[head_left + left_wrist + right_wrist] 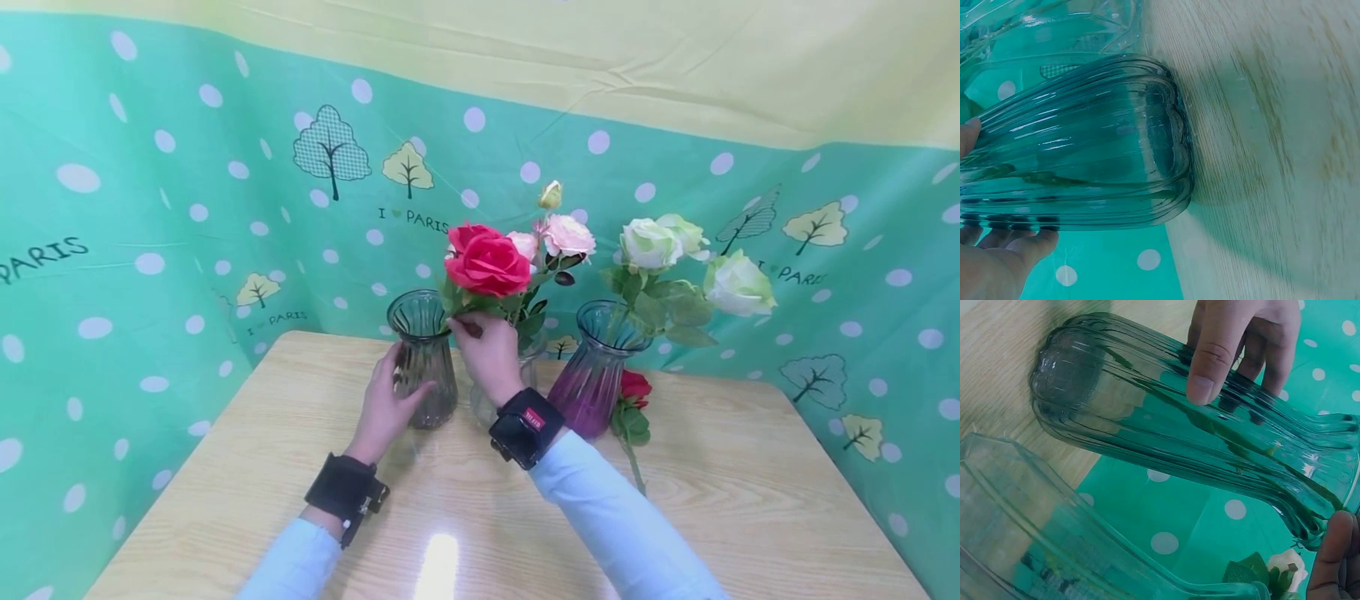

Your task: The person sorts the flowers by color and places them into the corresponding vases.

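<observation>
A ribbed, smoky glass vase [431, 371] stands upright on the table. My left hand [381, 410] holds its side, with the thumb in front and the fingers around the far left side. At the vase's rim, my right hand [491, 354] pinches the stem of a large red rose [487, 260], just below the bloom. In the right wrist view the green stem [1210, 427] slants down inside the vase [1147, 444], and the right fingertips sit right at the rim. The left wrist view shows the vase base [1169, 131] resting on the wood.
Right of this vase stands a clear vase [483, 408] with pink roses [567, 236], partly behind my right hand. Beyond it, a purple-tinted vase [588, 400] bears white-green roses [651, 244]. Another red rose [634, 385] lies on the wooden table [720, 500]. A dotted curtain [247, 217] hangs behind.
</observation>
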The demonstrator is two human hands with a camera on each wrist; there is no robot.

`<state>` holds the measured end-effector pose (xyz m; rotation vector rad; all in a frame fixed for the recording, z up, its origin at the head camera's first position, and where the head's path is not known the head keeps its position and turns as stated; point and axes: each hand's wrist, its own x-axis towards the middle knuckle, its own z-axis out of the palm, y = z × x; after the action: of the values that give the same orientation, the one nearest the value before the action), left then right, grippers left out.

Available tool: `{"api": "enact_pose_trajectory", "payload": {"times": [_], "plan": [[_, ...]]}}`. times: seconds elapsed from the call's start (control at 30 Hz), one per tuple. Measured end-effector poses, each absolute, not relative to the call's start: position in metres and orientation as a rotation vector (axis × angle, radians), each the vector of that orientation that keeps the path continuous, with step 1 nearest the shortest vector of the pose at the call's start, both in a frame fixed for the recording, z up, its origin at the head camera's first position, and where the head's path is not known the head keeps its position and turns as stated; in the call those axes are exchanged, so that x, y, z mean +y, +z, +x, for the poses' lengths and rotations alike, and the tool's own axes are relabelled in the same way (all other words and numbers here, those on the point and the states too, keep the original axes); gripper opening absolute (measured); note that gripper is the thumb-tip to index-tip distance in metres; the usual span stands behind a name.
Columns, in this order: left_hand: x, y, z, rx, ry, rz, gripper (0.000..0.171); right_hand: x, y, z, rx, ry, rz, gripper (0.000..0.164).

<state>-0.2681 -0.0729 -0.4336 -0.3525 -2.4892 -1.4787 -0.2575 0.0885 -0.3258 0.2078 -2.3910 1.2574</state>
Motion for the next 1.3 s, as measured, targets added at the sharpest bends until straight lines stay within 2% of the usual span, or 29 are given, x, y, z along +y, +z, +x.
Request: {"api": "enact_pose_trajectory", "payload": {"times": [0.63,1.03,1.3], "plan": [[-0.072,-0.435,-0.265,-2.477,-1.512,-0.355,0.086,0.112,-0.336,-0.243,-2.358,1.393,0.140,0.019],[-0.073,-0.437,-0.263,-2.494,-1.506,-0.346,0.088,0.145,-0.357,-0.206,-2.351,1.365,0.095,0.013],[-0.073,-0.434,-0.265,-2.472,-1.521,-0.375,0.088,0.184,-0.375,-0.184,-2.359,1.379,-0.007,0.011]]}}
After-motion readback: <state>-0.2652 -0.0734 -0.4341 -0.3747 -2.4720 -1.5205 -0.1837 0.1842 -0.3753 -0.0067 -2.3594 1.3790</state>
